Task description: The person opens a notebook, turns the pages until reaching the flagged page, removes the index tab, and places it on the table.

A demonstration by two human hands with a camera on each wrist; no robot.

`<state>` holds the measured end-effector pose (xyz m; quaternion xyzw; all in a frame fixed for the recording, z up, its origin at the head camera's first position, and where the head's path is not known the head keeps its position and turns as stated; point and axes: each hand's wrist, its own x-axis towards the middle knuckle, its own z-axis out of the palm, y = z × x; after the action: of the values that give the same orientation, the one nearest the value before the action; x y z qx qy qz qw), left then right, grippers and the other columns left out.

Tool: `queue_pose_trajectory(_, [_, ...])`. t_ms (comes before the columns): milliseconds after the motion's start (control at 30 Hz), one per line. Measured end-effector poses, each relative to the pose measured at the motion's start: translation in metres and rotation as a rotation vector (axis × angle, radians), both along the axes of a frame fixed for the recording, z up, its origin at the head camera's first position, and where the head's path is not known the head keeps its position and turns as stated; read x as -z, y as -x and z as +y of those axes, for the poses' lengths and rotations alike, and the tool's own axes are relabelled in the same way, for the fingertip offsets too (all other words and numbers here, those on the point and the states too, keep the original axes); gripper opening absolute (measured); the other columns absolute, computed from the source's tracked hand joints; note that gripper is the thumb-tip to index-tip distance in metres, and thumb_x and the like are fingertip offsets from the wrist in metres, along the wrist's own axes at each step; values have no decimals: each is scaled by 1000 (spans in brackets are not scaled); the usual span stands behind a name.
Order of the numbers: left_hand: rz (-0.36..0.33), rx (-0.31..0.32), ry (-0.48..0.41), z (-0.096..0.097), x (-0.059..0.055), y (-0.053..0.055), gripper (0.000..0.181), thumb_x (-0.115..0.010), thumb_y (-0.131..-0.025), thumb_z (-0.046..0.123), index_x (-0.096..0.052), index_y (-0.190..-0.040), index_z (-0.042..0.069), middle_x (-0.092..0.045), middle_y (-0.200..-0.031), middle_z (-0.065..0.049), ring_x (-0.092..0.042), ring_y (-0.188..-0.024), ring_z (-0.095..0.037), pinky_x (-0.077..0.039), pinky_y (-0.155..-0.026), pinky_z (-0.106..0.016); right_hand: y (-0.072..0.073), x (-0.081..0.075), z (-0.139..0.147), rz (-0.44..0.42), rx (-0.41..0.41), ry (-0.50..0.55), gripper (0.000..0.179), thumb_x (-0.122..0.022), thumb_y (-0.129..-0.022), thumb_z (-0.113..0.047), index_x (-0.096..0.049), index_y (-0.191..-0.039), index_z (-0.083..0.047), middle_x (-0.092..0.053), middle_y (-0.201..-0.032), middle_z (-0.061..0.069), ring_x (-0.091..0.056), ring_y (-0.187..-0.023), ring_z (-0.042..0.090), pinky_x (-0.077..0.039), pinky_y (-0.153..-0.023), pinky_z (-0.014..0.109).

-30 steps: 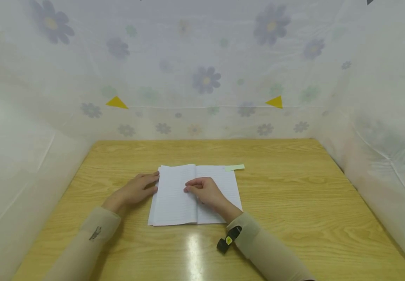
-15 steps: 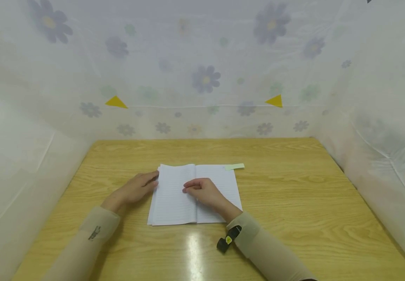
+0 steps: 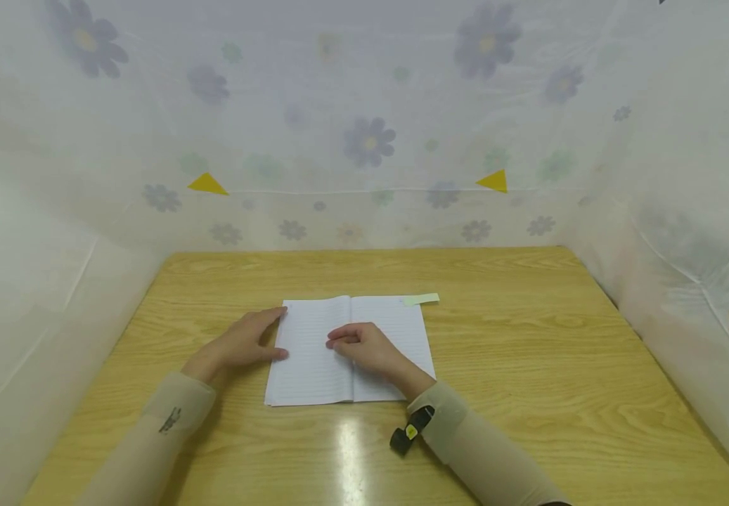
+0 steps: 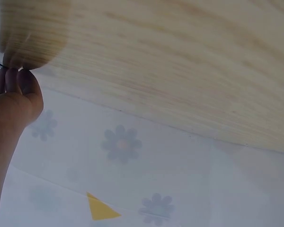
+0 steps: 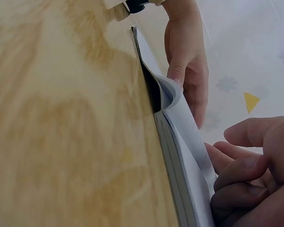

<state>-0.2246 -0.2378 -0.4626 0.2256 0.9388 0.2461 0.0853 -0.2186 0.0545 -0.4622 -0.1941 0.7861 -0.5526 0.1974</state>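
Observation:
An open lined notebook [image 3: 310, 376] lies flat on the wooden table in the head view. At its left edge is my left hand [image 3: 240, 342], index finger and thumb spread apart, the thumb lying over the left page. Over the middle of the notebook, my right hand [image 3: 369, 346] has loosely bent fingers near the fold. The right wrist view shows those right-hand fingers [image 5: 248, 163] loosely curled beside the page with nothing visible in them; farther off, the left thumb [image 5: 176, 71] touches the bulging pages. A pale green paper strip [image 3: 421, 299] juts from the top right corner.
The wooden table [image 3: 528, 351] extends around the notebook. White flowered sheeting [image 3: 370, 91] surrounds it at the back and both sides, with yellow triangles [image 3: 493, 181] on it. A black strap with a small device [image 3: 411, 430] sits on the right sleeve.
The left thumb has moved away from the other fingers, down and onto the left page. The left page edges now lie more evenly together. The right hand has shifted very slightly left.

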Motion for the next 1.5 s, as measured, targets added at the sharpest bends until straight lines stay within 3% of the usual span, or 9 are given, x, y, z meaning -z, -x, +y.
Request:
queue_pose_trajectory(133, [20,22,26,1,-1,-1,92,-76,-84,49,-37,-150,-2,-36,-153,-23,-32,-140,-43,-25,-113,-57,0,1,0,6,-4,1,26,-62,-96,-11,-68,-120,-1,-73,-111,4,-65,-108,16,-48,-97,37])
queue_pose_trajectory(333, [-9,-8,76,2,-4,-4,86,-74,-84,51,-41,-150,7,-32,-156,-19,-29,-140,-45,-24,-112,-61,5,7,2,23,-22,-1,26,-63,-96,-15,-69,-120,-4,-73,-109,-2,-64,-106,9,-48,-96,32])
queue_pose_trajectory(433, [-8,-6,86,2,-4,-5,86,-74,-84,51,-42,-150,7,-32,-156,-19,-29,-140,-45,-25,-111,-61,9,9,6,29,-31,8,27,-64,-97,-18,-70,-121,-8,-73,-109,-5,-64,-86,7,-52,-75,25])
queue_pose_trajectory(533, [-3,-2,88,2,-5,-5,86,-74,-85,50,-41,-150,6,-32,-157,-19,-28,-140,-45,-25,-111,-61,14,10,11,36,-16,34,25,-65,-97,-20,-71,-119,-11,-73,-109,-6,-54,-61,7,-45,-53,21])
queue_pose_trajectory(600, [1,3,87,2,-5,-5,86,-74,-85,49,-41,-150,5,-31,-156,-19,-28,-140,-46,-24,-111,-62,18,9,16,30,3,59,24,-66,-96,-21,-72,-118,-12,-73,-108,-5,-46,-52,10,-41,-47,21])
queue_pose_trajectory(933, [0,15,76,3,-5,-5,85,-75,-85,47,-40,-150,4,-31,-156,-20,-27,-140,-46,-24,-111,-62,28,-2,43,29,94,86,30,-68,-95,-20,-69,-121,-6,-72,-100,10,-54,-57,16,-41,-47,24])
queue_pose_trajectory(1500, [14,21,82,-1,1,-2,87,-74,-84,50,-40,-150,4,-32,-156,-19,-28,-140,-46,-24,-111,-61,44,-1,89,-26,279,118,29,-63,-98,-12,-65,-124,1,-70,-96,14,-50,-58,14,-41,-47,22])
